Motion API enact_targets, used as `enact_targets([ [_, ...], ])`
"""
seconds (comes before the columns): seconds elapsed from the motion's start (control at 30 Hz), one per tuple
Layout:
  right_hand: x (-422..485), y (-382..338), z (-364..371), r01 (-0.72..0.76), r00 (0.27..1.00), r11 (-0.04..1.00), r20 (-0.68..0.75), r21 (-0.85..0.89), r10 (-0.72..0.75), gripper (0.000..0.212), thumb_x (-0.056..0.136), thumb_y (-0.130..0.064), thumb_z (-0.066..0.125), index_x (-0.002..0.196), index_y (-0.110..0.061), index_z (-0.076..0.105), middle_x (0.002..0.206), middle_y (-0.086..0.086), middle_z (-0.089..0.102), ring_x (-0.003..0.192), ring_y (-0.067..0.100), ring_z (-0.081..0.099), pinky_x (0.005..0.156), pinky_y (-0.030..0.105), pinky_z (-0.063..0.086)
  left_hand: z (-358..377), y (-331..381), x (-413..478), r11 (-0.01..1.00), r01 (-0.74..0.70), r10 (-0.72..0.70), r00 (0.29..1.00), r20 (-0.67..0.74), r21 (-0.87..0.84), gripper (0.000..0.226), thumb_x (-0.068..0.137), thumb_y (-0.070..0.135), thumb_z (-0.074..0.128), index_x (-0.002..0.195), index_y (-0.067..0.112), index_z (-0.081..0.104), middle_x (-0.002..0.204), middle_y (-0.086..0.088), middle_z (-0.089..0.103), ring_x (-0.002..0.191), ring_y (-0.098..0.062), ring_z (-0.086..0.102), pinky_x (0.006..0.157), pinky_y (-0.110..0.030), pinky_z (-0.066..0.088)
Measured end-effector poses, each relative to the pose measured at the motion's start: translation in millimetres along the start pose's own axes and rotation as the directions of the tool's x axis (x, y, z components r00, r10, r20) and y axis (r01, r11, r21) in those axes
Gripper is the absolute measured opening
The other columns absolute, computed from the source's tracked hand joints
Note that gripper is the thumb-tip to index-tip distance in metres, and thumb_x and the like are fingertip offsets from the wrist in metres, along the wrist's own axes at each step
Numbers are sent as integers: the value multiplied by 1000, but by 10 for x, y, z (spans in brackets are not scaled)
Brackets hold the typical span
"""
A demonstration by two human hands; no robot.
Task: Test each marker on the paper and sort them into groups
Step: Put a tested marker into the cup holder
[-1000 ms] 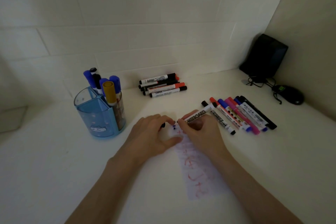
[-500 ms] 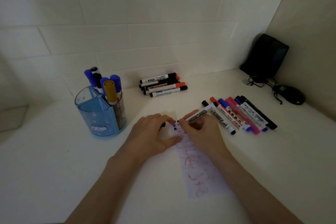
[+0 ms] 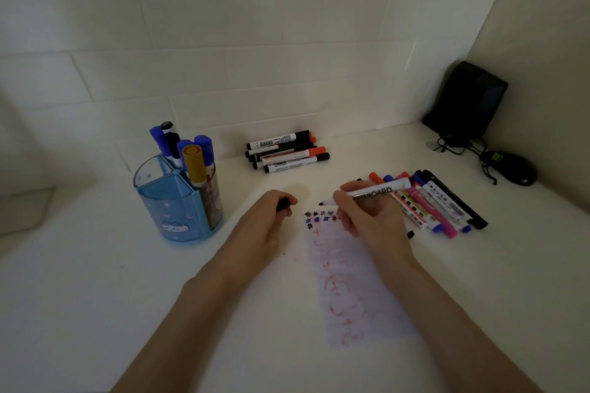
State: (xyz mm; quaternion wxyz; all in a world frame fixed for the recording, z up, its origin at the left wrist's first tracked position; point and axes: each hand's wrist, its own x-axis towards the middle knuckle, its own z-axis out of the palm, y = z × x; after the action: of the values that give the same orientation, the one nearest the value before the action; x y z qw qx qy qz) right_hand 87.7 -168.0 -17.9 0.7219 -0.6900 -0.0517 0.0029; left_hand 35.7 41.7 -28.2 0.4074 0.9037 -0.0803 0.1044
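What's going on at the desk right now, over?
Right hand holds uncapped marker above paper. Left hand grips black cap. Nothing blocking.

Far right corner, against the beige side wall: matte black boxy pouch (image 3: 464, 99), leaning upright. Just in front, tangle of thin black cable (image 3: 453, 143) on the white tabletop (image 3: 95, 281). Near the cable, further right: glossy black computer mouse (image 3: 512, 168), small green mark on its top. Behind everything, white wall of large rectangular tiles (image 3: 255, 41) with faint grout lines. At the left edge, dim grey slab-like shape (image 3: 22, 210), too dark to identify.
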Motion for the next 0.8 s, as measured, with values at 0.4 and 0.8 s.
enact_targets([
  [0.4,-86,-77,74,141,975,990,176,-7,-138,9,88,-20,83,93,-19,76,80,8,78,65,19,72,59,23,55,-9,21,53,990,17,-28,997,-73,-143,21,95,15,67,108,30,63,99,22,69,88,0,67,74,-10,49],
  [0.8,-134,-199,71,-52,977,994,210,91,32,28,103,-31,62,111,-7,74,91,17,80,78,33,77,68,30,62,-25,46,62,986,-74,59,993,-106,-150,18,95,18,66,109,30,68,84,16,71,78,-11,68,72,-20,52],
])
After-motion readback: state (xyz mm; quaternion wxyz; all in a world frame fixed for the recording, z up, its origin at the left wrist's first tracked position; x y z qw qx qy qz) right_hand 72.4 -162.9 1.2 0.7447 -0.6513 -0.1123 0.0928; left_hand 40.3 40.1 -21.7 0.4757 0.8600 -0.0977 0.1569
